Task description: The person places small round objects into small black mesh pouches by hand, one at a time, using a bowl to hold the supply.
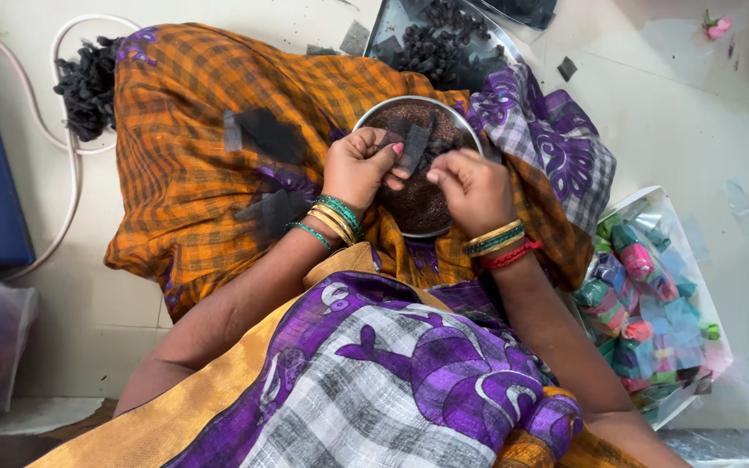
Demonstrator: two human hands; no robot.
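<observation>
1. head view, looking down: the person sits on the floor with an orange checked cloth (192, 147) over the lap and a round metal bowl (470, 130) of dark brown powder resting on it.
2. the left hand (359, 166) is over the bowl's left rim, its fingers curled shut, pinching the upper end of a small dark strip (414, 146) between thumb and fingertips.
3. the right hand (472, 186) is just beside it over the bowl's right side, fingers bent inward and closed; it seems to grip the strip's lower end, though the exact contact is hidden.
4. the strip sits between the two hands, above the powder, tilted.
5. beyond the bowl lies a metal tray (392, 26) heaped with small dark pieces.
6. to the right, on the floor, a clear bag (652, 295) holds pink, green and blue wrapped items.
7. a dark bundle (87, 87) lies at the cloth's far left corner, near a white cable (67, 173).
</observation>
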